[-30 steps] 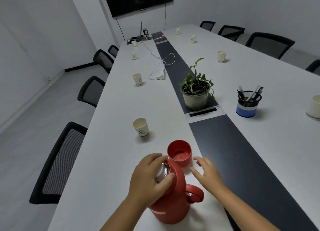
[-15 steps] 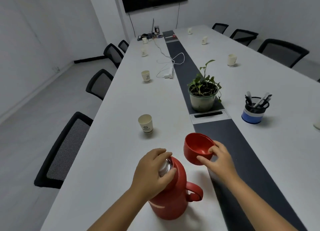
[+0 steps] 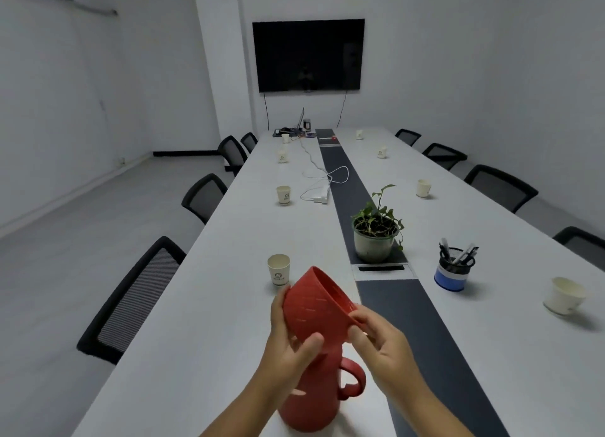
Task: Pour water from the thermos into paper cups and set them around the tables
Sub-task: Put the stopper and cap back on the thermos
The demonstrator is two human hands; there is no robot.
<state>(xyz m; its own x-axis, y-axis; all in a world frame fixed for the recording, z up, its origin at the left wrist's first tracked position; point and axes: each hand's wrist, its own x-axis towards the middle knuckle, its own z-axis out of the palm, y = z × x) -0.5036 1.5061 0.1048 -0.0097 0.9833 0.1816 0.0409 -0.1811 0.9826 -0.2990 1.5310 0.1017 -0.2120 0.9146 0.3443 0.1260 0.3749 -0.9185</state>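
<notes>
A red thermos (image 3: 314,400) with a side handle stands on the white table (image 3: 203,322) in front of me. Its red cup-shaped lid (image 3: 314,305) is tilted above the thermos neck, mouth facing up and to the right. My left hand (image 3: 291,341) holds the lid's left side, thumb across its lower part. My right hand (image 3: 376,335) pinches the lid's rim on the right. The thermos neck is hidden behind the lid and hands. Several paper cups stand along both sides, the nearest paper cup (image 3: 279,269) just behind the lid and another paper cup (image 3: 564,295) at the right.
A potted plant (image 3: 375,236) sits on the dark centre strip (image 3: 412,325). A pen holder (image 3: 453,269) stands to its right. A white cable and charger (image 3: 322,187) lie further up. Black chairs (image 3: 137,295) line both long sides. A dark screen (image 3: 307,55) hangs on the far wall.
My right hand lifted the red lid from beside the thermos and turned it over above the neck. My left hand left the stopper and now holds the lid. The view tilted upward.
</notes>
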